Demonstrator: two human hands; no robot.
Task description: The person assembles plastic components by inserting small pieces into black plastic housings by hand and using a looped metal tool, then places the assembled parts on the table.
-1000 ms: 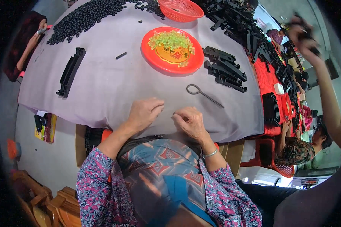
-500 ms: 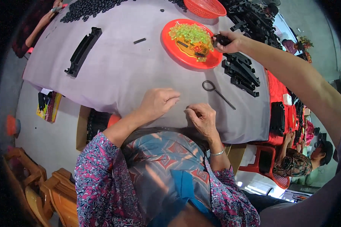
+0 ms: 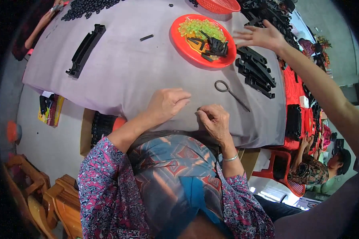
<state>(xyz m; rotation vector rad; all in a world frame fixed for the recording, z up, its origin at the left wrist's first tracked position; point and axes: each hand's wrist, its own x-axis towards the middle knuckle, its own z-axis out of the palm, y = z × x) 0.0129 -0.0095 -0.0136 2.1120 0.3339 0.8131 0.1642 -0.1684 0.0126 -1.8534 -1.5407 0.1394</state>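
My left hand (image 3: 168, 102) rests at the near edge of the cloth-covered table, its fingers bent and pressed together with nothing seen in them. Beside it, a small gap apart, lies my right hand (image 3: 215, 120), loosely curled into a fist; no object shows in it. Beyond my right hand is a dark metal rod with a ring end (image 3: 232, 94). A red plate (image 3: 180, 51) farther back holds yellow-green small translucent pieces (image 3: 201, 28) and a heap of short black strips (image 3: 217, 47). Another person's open hand (image 3: 263, 36) hovers at the plate's right rim.
Long black plastic parts (image 3: 256, 71) lie stacked right of the plate, and one black part (image 3: 85, 49) lies at left. A single black strip (image 3: 146, 38) sits mid-table. Black oval pieces (image 3: 89, 8) and a red basket (image 3: 219, 5) are at the back. Wooden chairs (image 3: 64, 203) stand at lower left.
The other person's hand has let go of a bunch of black strips, which now lie on the plate, and has opened and drawn right. My hands have hardly moved.
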